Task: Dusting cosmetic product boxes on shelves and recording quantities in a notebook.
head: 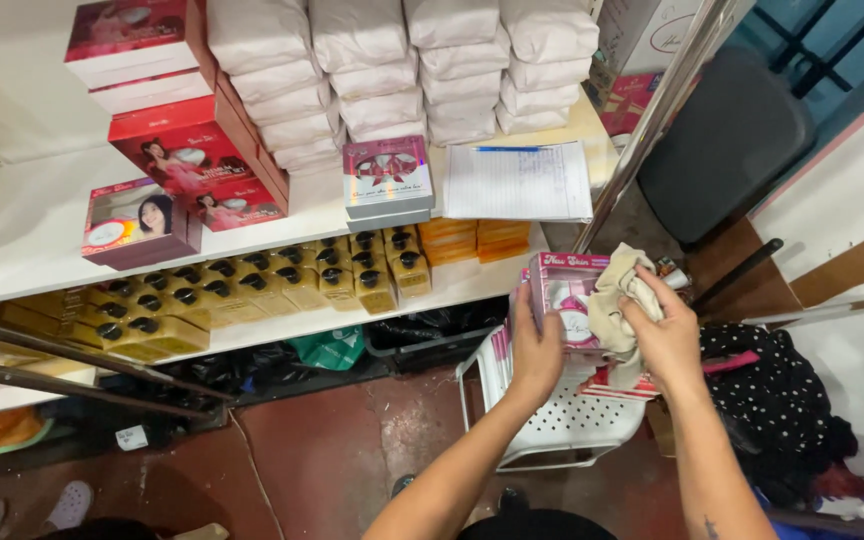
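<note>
Landmark = white perforated plastic stool (pixel 562 425) on the red floor (pixel 332 440). Pink gift box (pixel 564 305) is held just above the stool's seat, upright. Left hand (pixel 535 350) has its grip clamped on the box's left edge, fingers wrapped around the side. Right hand (pixel 664 335) has its grip closed on a bunched cream cloth (pixel 620 295), cloth pressed against the box's front face. More flat pink boxes (pixel 617 385) lie stacked on the stool seat, directly under the held box. Right of the stool: black polka-dot fabric (pixel 772 390), touching or nearly so, can't tell which. Left of and above the stool: white shelf (pixel 22 230) carrying red and pink gift boxes (pixel 192 160), stacks of white wrapped packs (pixel 402 70), one silver-pink box (pixel 385 180), and a lined paper sheet (pixel 518 182) with a blue pen (pixel 508 149) on it. Shelf level below that: rows of gold boxed bottles with black caps (pixel 252 290), plus small orange boxes (pixel 472 240). Metal pole (pixel 652 120) runs diagonally above the stool. Black chair (pixel 727 140) sits well beyond the stool, upper right.
</note>
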